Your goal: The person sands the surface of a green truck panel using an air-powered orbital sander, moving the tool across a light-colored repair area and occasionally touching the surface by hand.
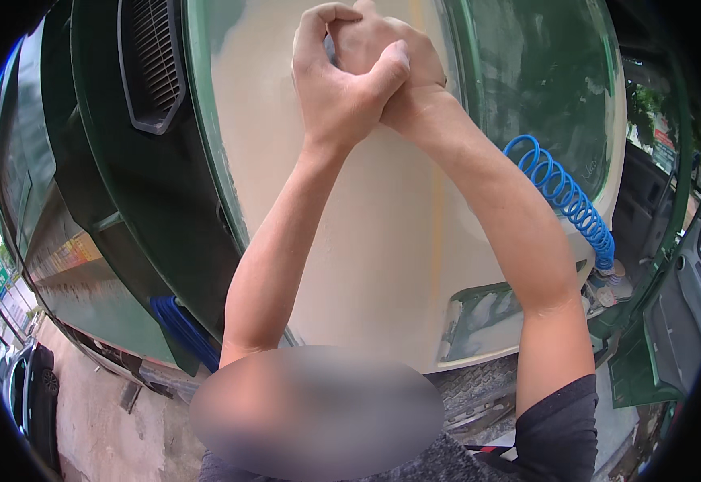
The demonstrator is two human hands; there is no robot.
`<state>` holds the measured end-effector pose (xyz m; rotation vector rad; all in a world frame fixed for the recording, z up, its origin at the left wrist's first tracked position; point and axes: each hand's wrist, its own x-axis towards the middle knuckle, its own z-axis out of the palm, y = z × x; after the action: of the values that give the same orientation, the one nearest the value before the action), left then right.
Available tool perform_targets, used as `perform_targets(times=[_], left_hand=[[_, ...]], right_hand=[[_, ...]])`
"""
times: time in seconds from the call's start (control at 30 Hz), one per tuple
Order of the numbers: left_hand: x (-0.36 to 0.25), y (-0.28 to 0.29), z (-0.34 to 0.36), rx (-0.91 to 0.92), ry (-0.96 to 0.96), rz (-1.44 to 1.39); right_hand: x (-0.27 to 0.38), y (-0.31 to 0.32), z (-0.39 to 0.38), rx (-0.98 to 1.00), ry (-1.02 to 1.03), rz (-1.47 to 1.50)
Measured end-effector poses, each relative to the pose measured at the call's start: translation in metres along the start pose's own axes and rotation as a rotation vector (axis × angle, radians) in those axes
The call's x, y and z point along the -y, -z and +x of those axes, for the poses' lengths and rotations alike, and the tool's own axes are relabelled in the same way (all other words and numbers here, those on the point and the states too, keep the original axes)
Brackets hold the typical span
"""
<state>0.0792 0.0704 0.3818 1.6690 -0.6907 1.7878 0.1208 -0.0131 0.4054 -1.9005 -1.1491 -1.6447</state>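
Both my arms stretch forward over a panel of a green vehicle (350,241), coated beige across its middle. At the far edge of the view, my left hand (338,92) and my right hand (383,56) overlap against this panel. The left hand's fingers are curled, and its thumb crosses the back of the right hand. My right hand sits mostly behind the left, its fingers largely covered. A small greyish patch shows in the gap between the hands; what it belongs to cannot be made out.
A blue coiled hose (563,189) hangs at the right beside my right forearm. Left of the beige panel is a black slatted vent (153,60). A recessed green patch (479,317) lies low on the panel, above a tyre (479,390). A dark car (38,394) stands at the lower left.
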Motion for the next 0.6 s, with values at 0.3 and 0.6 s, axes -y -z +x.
perform_targets(times=[0.3,0.6], left_hand=[[0.017,0.015,-0.028,0.020,-0.175,-0.022],[-0.004,0.010,-0.088,0.053,-0.214,-0.219]], right_hand=[[0.021,-0.019,-0.031,-0.210,0.103,-0.112],[0.015,-0.012,-0.094,-0.263,0.199,-0.037]])
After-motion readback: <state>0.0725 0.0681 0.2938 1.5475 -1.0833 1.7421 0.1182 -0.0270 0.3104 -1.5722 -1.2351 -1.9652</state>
